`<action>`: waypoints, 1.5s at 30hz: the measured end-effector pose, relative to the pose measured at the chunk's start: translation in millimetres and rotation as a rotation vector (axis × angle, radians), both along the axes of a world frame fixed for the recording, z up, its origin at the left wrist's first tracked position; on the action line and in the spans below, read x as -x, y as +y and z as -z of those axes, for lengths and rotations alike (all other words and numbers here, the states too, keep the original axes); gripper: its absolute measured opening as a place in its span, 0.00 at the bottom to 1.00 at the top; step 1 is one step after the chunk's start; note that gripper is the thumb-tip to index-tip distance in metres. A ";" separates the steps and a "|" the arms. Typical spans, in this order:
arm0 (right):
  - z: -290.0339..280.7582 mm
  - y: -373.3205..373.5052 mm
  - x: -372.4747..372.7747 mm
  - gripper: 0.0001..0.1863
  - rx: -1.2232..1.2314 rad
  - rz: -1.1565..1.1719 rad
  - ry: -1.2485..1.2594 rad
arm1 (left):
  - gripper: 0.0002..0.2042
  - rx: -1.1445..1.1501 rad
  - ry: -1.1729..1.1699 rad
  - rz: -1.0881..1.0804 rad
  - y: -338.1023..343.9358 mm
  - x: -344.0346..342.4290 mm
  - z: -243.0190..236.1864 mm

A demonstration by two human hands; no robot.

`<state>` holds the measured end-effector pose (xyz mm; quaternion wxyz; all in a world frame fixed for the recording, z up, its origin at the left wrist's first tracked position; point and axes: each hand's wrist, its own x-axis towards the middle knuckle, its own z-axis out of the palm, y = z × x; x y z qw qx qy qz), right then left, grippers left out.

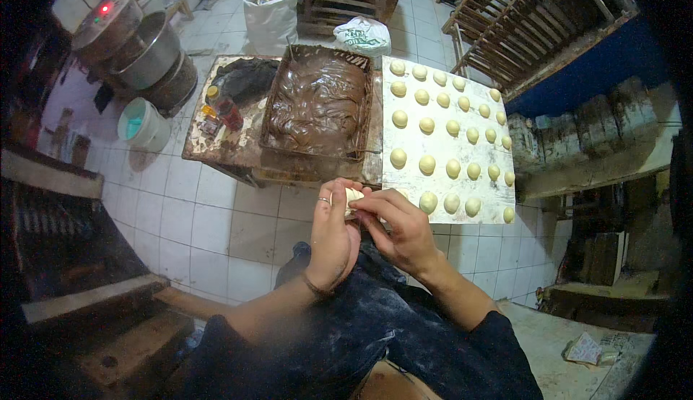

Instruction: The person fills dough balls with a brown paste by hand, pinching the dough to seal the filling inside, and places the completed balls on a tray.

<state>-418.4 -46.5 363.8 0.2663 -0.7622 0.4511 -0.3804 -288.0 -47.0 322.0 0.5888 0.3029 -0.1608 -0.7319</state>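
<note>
Between my hands is a pale piece of dough (352, 196), partly covered by fingers. My left hand (334, 228) cups it from the left, a ring on one finger. From the right, my right hand (399, 228) pinches the dough's edge with thumb and fingertips. Just beyond my hands lies a wide tray of glossy dark brown filling (317, 104). To the right, a white floured board (440, 144) carries rows of round pale dough balls (427, 201). Whether any filling is inside the held dough cannot be seen.
The tray rests on a worn table (198, 129) with a red-labelled bottle (229, 113) and a black plastic bag (245, 81). Farther left stand a steel mixer bowl (148, 54) and a white bucket (148, 129). A wooden slatted rack (512, 25) is at far right; sacks (271, 25) stand behind.
</note>
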 end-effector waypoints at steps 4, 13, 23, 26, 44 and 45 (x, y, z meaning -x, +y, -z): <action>6.2 -1.4 11.0 0.12 -0.549 0.084 -0.416 | 0.13 0.043 -0.003 0.026 3.3 2.5 0.1; 15.7 -1.2 30.9 0.14 -0.015 0.117 0.003 | 0.22 0.027 0.105 0.098 1.7 24.7 -2.2; 35.1 22.1 149.3 0.24 -0.608 0.311 -0.364 | 0.24 -0.047 -0.307 0.542 -9.9 92.1 17.0; 30.2 39.5 179.3 0.27 -0.371 0.315 -0.157 | 0.26 -0.044 -0.431 0.612 -7.6 135.3 34.4; 239.3 52.6 464.9 0.26 -0.338 0.672 0.537 | 0.15 -0.212 -1.096 0.650 63.8 149.6 161.4; 241.6 50.3 463.3 0.27 -0.286 0.688 0.537 | 0.15 -0.269 -1.129 0.608 73.5 133.2 173.4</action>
